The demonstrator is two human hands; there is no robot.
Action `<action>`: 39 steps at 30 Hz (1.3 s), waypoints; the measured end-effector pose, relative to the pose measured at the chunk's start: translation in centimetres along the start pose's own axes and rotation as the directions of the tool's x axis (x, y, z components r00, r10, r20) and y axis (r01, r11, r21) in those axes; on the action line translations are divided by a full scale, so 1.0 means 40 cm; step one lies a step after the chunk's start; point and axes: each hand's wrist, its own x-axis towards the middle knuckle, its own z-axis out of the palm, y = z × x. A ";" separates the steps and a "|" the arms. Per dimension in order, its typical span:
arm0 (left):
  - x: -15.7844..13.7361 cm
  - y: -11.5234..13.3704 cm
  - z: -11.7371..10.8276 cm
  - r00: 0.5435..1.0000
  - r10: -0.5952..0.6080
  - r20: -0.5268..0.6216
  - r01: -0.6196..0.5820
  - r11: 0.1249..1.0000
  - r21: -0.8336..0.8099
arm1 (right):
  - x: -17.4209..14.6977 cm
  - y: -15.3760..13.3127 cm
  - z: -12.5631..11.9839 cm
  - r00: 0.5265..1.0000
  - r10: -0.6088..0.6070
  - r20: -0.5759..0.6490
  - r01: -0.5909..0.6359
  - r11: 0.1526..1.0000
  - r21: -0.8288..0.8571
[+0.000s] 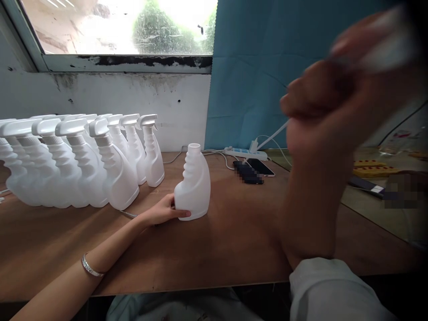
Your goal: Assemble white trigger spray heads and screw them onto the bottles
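My left hand (165, 210) grips the base of an open-necked, translucent white spray bottle (195, 187), which stands upright on the brown table. The thumb lies across the bottle's lower front. Raised high at the right, close to the camera, my right hand (329, 93) is curled around a blurred white piece (389, 47) that looks like a trigger spray head. A thin white tube (274, 134) slants down to the left from below that fist. Several bottles (115, 174) fitted with white trigger heads stand in tight rows at the left.
Behind the bottle lie a white power strip (245, 153) with cables, a phone (260, 167) and a dark, pixelated object (247, 173). Yellow pieces (374, 168) are at the far right. A wall, a window (127, 26) and a blue curtain (247, 89) bound the back.
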 end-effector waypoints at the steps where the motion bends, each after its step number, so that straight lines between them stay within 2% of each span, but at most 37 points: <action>1: 0.001 -0.002 0.000 1.000 0.002 0.000 -0.002 1.000 -0.005 | 0.008 -0.008 0.025 0.987 -0.101 -0.123 0.107 0.993 0.043; 2: 0.001 -0.003 0.001 1.000 0.003 0.000 -0.003 1.000 -0.010 | 0.016 -0.013 0.049 0.973 -0.172 -0.154 0.182 0.982 0.056; 4: 0.002 -0.005 0.002 1.000 0.008 0.000 -0.008 1.000 -0.019 | 0.031 -0.011 0.092 0.973 -0.230 -0.038 0.231 0.972 0.035; 6: 0.001 -0.006 0.003 1.000 0.017 0.003 -0.017 0.999 -0.029 | 0.039 -0.002 0.121 0.967 -0.213 0.139 0.221 0.974 -0.043; 8: 0.001 -0.006 0.005 1.000 0.029 0.005 -0.029 0.999 -0.037 | 0.037 0.005 0.135 0.948 -0.189 0.256 0.225 0.967 -0.121; 12: 0.001 -0.005 0.009 0.998 0.058 0.000 -0.058 0.998 -0.032 | 0.020 -0.003 0.134 0.884 -0.157 0.441 0.265 0.944 -0.196; 14: 0.001 -0.006 0.010 0.998 0.063 0.003 -0.063 0.998 -0.031 | 0.015 -0.009 0.129 0.860 -0.145 0.489 0.288 0.929 -0.230; 21: 0.002 -0.007 0.012 0.998 0.062 -0.002 -0.062 0.998 -0.028 | 0.027 -0.003 0.131 0.878 -0.172 0.447 0.329 0.895 -0.301; 25: 0.000 -0.001 0.012 0.998 0.062 0.007 -0.062 0.998 -0.017 | 0.028 0.001 0.142 0.847 -0.207 0.489 0.372 0.889 -0.267; 29: -0.001 -0.005 0.012 0.998 0.061 0.016 -0.061 0.998 -0.013 | 0.023 -0.003 0.143 0.828 -0.175 0.533 0.377 0.878 -0.297; 34: 0.002 -0.016 0.011 0.993 0.113 0.014 -0.113 0.993 0.018 | 0.035 0.007 0.122 0.870 -0.135 0.474 0.319 0.888 -0.331; 37: 0.003 -0.016 0.007 0.996 0.083 -0.025 -0.082 0.996 0.044 | 0.060 0.041 0.123 0.916 -0.134 0.379 0.272 0.901 -0.338; 39: 0.004 -0.016 0.004 0.997 0.050 -0.062 -0.045 0.996 0.075 | 0.082 0.077 0.135 0.929 -0.125 0.350 0.237 0.924 -0.301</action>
